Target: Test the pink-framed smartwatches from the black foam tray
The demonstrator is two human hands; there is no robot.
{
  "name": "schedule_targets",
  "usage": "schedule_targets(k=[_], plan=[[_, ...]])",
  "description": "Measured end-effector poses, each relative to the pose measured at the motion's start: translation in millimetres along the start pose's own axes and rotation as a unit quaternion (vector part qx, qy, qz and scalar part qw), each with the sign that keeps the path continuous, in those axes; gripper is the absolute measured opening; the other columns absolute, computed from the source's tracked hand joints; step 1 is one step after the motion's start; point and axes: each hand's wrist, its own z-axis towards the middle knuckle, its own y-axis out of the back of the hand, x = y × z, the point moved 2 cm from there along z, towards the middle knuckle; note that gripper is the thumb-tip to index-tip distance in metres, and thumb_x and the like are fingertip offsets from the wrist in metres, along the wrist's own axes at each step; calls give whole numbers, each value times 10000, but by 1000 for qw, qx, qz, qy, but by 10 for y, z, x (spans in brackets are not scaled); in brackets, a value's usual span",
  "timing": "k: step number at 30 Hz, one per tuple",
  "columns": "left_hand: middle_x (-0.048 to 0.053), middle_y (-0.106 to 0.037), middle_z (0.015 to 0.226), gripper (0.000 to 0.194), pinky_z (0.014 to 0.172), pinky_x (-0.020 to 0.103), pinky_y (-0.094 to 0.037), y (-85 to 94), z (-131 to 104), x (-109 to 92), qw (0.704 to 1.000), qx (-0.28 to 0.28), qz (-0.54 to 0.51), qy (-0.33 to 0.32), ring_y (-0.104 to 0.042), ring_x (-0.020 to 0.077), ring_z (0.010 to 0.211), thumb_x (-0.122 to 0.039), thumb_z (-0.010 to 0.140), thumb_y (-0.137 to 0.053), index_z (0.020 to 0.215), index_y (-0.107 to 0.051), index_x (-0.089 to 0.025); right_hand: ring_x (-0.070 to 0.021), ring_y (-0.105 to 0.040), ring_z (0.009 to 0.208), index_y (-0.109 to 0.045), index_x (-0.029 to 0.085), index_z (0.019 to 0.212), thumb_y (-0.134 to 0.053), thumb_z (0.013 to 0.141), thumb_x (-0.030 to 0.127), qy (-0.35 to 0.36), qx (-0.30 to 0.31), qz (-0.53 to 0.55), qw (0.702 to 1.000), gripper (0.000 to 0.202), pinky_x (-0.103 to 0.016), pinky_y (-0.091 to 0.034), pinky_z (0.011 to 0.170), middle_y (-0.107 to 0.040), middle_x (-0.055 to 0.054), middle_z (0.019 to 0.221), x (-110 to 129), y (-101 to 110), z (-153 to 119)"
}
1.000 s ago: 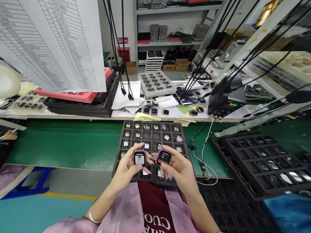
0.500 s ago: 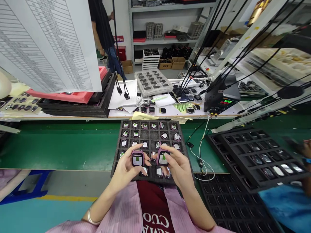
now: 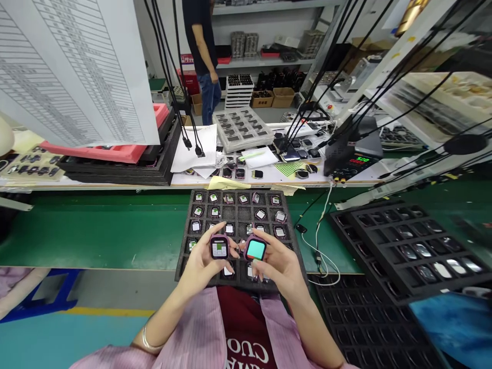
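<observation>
The left hand (image 3: pixel 205 260) grips 1 smartwatch (image 3: pixel 219 247), which sits between its thumb and fingers with the screen up, showing white and green blocks. The right hand (image 3: pixel 279 262) grips the other smartwatch (image 3: pixel 255 249), held at its thumb and fingertips on the side facing the left hand; its screen glows turquoise with an orange strip along the lower edge. The 2 held watches are near each other but apart, both above the black foam tray (image 3: pixel 235 211), whose compartments hold more watches. The tray lies between the person's body and the white bench (image 3: pixel 157 187).
</observation>
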Motion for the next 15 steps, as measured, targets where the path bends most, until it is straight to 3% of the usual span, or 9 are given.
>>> schedule_targets(k=[3,5,7,10,13,15], plan=[[67,-626,1022,665,669,258,-580,10,19,17,1000,-4,-4,6,-623,167,853,-129,770,-710,1365,-425,-219,-138,-625,607,-510,256,1331,-675,878,240,-10,-5,-38,999,483,-224,-488,487,-694,-77,989,-61,86,32],[73,-623,1021,670,665,259,-578,20,44,32,1000,-11,-4,9,-623,177,877,-140,777,-714,1371,-414,-216,-169,-660,718,-465,243,1362,-677,875,263,-17,19,-83,996,532,-249,-525,549,-681,-94,1043,-146,196,96],[74,-622,1002,650,645,254,-575,36,80,54,1000,-17,-1,14,-624,182,881,-165,793,-708,1369,-411,-211,-203,-673,842,-382,220,1410,-669,872,298,-22,49,-162,985,615,-280,-554,611,-668,-117,1090,-284,355,216],[80,-607,1021,609,629,246,-571,79,146,110,999,-28,13,21,-624,174,869,-199,815,-690,1357,-412,-208,-203,-677,811,-324,155,1418,-614,898,349,-30,54,-273,960,626,-304,-570,604,-676,-118,1033,-574,659,510],[80,-549,1120,707,699,254,-572,155,228,211,999,-35,36,14,-625,174,934,-185,778,-723,1378,-356,-250,-182,-664,717,-415,116,1339,-597,926,346,-33,35,-357,933,507,-319,-571,596,-670,-88,957,-880,929,877],[75,-505,1151,765,757,293,-579,226,312,315,996,-29,82,8,-627,192,987,-197,785,-710,1408,-274,-282,-196,-658,805,-503,132,1263,-598,944,324,-25,17,-427,904,384,-364,-571,697,-645,-81,1016,-1044,1044,1103]])
